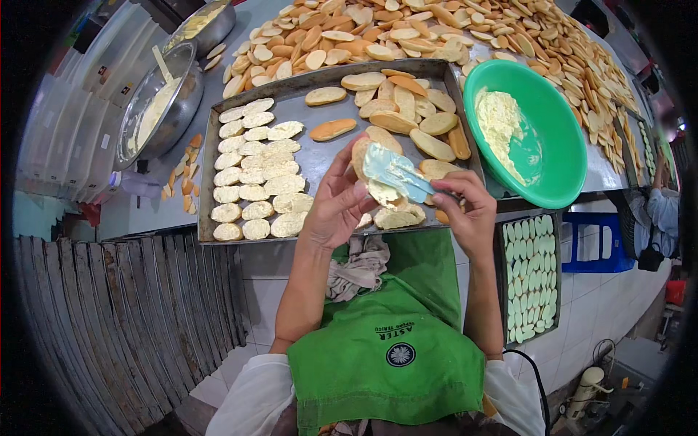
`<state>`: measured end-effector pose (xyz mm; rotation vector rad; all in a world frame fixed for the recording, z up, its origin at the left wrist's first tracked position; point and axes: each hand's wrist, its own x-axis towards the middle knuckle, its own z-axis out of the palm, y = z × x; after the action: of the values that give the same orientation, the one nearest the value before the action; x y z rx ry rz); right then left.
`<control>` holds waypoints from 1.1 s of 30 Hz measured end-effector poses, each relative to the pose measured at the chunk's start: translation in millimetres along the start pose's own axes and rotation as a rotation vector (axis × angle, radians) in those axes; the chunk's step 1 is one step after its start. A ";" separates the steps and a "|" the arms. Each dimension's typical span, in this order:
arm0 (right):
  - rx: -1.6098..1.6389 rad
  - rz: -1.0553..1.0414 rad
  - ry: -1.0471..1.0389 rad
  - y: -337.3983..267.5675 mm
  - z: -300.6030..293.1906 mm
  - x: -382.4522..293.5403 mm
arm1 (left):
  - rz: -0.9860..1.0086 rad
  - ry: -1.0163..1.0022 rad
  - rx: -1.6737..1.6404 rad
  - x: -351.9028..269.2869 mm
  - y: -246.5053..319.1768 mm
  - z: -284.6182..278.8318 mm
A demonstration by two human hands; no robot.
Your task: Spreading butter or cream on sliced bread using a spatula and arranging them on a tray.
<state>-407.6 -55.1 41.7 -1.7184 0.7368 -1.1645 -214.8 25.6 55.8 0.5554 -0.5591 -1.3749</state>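
My left hand (338, 201) holds a slice of bread (358, 158) over the front of a metal baking tray (204, 191). In my right hand (466, 204) is a light-blue spatula (390, 171), its blade laid against the slice with pale cream (384, 193) on it. Rows of cream-coated slices (253, 177) fill the tray's left side. Uncoated bread halves (403, 103) lie heaped at its back right, and a coated slice (399, 217) rests below my hands. A green plastic bowl (551, 136) with pale cream (499, 117) stands at the right, against the tray.
A large heap of bread halves (354, 32) covers the table behind. Metal bowls (188, 103) and clear plastic boxes (71, 131) stand at left, above stacked trays (131, 305). A filled tray (557, 272) and a blue stool (600, 261) are low at right; a person (662, 212) is beyond.
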 end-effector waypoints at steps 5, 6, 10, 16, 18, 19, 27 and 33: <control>-0.176 0.098 0.152 -0.5 -28.0 -3.0 | 0.030 0.043 0.021 -1.2 7.3 -16.2; -0.126 0.112 0.156 -1.2 -28.0 -5.2 | 0.039 0.037 0.056 0.8 5.3 -13.8; -0.218 0.101 -0.131 -4.2 -26.5 -8.8 | 0.059 0.039 0.021 2.6 4.7 -10.5; -0.177 0.067 0.042 7.5 -28.9 -18.2 | -0.076 0.106 0.023 -0.2 -0.5 -10.4; -0.157 0.049 0.035 7.7 -14.5 -21.0 | -0.132 0.074 0.048 -2.9 -10.0 -11.6; -0.156 0.048 0.035 6.3 -9.4 -20.3 | -0.186 0.041 0.074 -3.9 -14.5 -11.7; -0.391 -0.036 0.179 -2.6 -0.1 -11.3 | -0.364 0.034 0.149 -10.5 -11.1 -10.8; -0.300 0.088 0.206 4.1 -25.2 -12.7 | -0.266 -0.151 0.041 -9.1 -10.6 -12.8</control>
<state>-435.7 -54.8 36.7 -1.8026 1.1510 -1.2292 -215.2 33.9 38.8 0.5769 -0.6540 -1.6705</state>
